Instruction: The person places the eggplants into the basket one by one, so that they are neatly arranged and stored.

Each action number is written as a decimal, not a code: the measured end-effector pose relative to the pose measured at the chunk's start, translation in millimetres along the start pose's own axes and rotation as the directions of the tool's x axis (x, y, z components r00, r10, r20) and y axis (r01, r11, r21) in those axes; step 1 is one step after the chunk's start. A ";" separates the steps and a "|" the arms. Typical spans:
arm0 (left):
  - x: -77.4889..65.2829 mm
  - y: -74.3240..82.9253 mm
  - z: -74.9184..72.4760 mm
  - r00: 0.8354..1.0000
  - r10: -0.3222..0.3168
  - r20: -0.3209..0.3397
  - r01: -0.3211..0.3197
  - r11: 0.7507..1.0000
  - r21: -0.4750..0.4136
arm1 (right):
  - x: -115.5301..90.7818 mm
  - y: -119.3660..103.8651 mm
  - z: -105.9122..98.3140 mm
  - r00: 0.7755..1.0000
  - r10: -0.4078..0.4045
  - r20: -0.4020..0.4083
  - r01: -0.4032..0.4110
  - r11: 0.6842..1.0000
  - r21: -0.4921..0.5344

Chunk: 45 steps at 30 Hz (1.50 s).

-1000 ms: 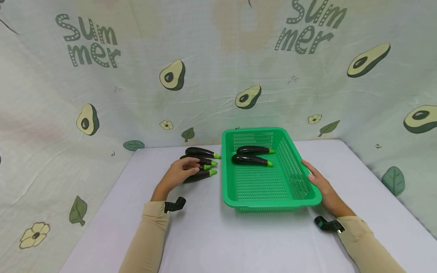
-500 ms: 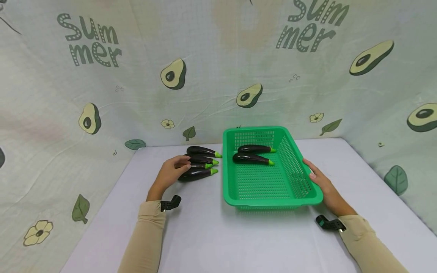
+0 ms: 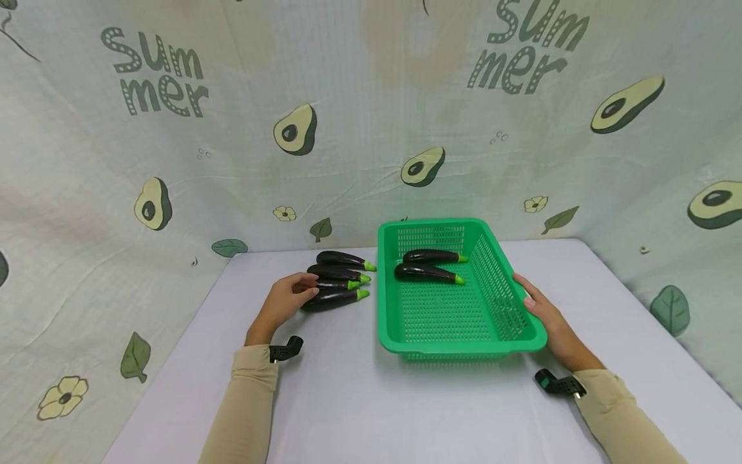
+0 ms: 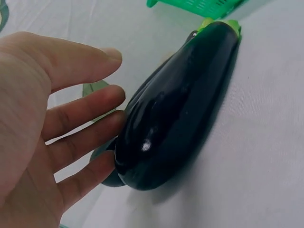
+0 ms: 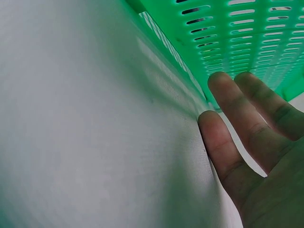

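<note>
My left hand (image 3: 283, 299) is at the blunt ends of several dark eggplants lying side by side left of the basket. In the left wrist view, its thumb and fingers are spread apart beside the nearest eggplant (image 4: 178, 109), fingertips right at its skin. The eggplant farthest back (image 3: 342, 259) lies closest to the wall cloth. My right hand (image 3: 547, 316) rests against the right side of a green plastic basket (image 3: 458, 349). In the right wrist view, its straight fingers (image 5: 256, 126) lie against the slotted wall. Two eggplants (image 3: 429, 272) lie inside the basket.
A white cloth (image 3: 406, 412) covers the table. Behind it hangs a pale curtain (image 3: 348, 193) printed with avocados, leaves and lettering. Black wrist cameras sit on the left wrist (image 3: 286, 348) and the right wrist (image 3: 559, 384).
My left hand has drawn back leftward from over the eggplants, baring more of them. The basket and my right hand have stayed in place.
</note>
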State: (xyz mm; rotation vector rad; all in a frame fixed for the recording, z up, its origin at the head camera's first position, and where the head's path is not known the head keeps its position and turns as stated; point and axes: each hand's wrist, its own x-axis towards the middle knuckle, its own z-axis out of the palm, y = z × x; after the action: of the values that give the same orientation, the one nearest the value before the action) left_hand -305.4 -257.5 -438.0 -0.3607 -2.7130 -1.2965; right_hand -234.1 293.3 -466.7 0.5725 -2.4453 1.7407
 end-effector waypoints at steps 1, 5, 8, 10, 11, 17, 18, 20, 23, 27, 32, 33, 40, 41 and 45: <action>0.2 -0.4 -0.1 1.000 -0.003 0.003 0.003 1.000 0.005 | 0.0 -0.3 -0.4 1.000 -0.002 -0.001 0.002 1.000 -0.001; 0.0 -2.0 -1.2 1.000 -0.021 0.007 0.021 0.999 0.028 | 0.8 -1.1 -1.4 1.000 0.001 -0.001 -0.002 1.000 -0.007; -1.7 -4.1 -2.8 0.999 -0.030 0.013 0.029 0.999 0.037 | 1.8 -1.4 -0.6 1.000 0.012 0.004 -0.012 1.000 0.000; -3.0 -5.3 -3.7 0.999 -0.034 0.027 0.033 0.999 0.038 | 2.5 -1.4 0.2 1.000 0.014 0.010 -0.014 1.000 0.008; -3.6 -5.8 -3.9 0.999 -0.042 0.030 0.041 0.999 0.034 | 2.7 -1.2 0.5 1.000 0.014 0.014 -0.014 1.000 0.011; -5.4 -5.9 -4.0 0.998 -0.053 0.035 0.052 0.998 0.028 | 2.6 -0.4 0.0 1.000 0.004 0.014 -0.004 1.000 -0.007; -5.4 -5.8 -3.7 0.998 -0.052 0.034 0.051 0.998 0.029 | 2.7 -0.3 -0.4 1.000 0.003 0.012 -0.003 1.000 -0.011; -5.3 -5.9 -2.9 0.998 -0.054 0.028 0.053 0.998 0.031 | 2.7 -0.2 -1.0 1.000 0.000 0.007 0.000 1.000 -0.017; -5.4 -7.3 -1.2 0.998 -0.062 0.022 0.061 0.998 0.030 | 2.2 0.1 -1.3 1.000 0.005 0.004 -0.005 1.000 -0.015; -7.2 -9.3 0.6 0.997 -0.069 0.019 0.068 0.997 0.021 | 1.4 0.9 -0.7 1.000 0.017 0.007 -0.017 1.000 -0.009; -8.3 -8.7 2.3 0.997 -0.068 0.034 0.067 0.998 0.015 | -0.1 1.8 -0.1 1.000 0.016 0.009 -0.016 1.000 -0.011; -8.2 -8.7 2.2 0.997 -0.066 0.039 0.065 0.998 0.017 | -0.3 2.0 -0.2 1.000 0.013 0.008 -0.013 1.000 -0.013; -7.0 -8.5 -0.7 0.993 -0.055 0.101 0.051 0.998 0.041 | -1.1 1.5 0.8 1.000 0.022 0.005 -0.022 1.000 -0.015; -7.0 -8.4 -1.1 0.992 -0.060 0.112 0.055 0.998 0.043 | -1.1 1.1 0.9 1.000 0.024 0.005 -0.024 1.000 -0.011; -6.6 -8.8 -1.6 0.985 -0.072 0.154 0.066 0.997 0.039 | -0.4 1.0 1.2 1.000 0.020 0.002 -0.020 1.000 0.003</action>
State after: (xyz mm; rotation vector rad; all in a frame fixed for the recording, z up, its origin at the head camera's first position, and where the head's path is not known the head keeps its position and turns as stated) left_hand -301.3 -265.2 -444.9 -0.3830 -2.8976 -1.2887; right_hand -233.9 292.5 -468.2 0.5522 -2.4588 1.7518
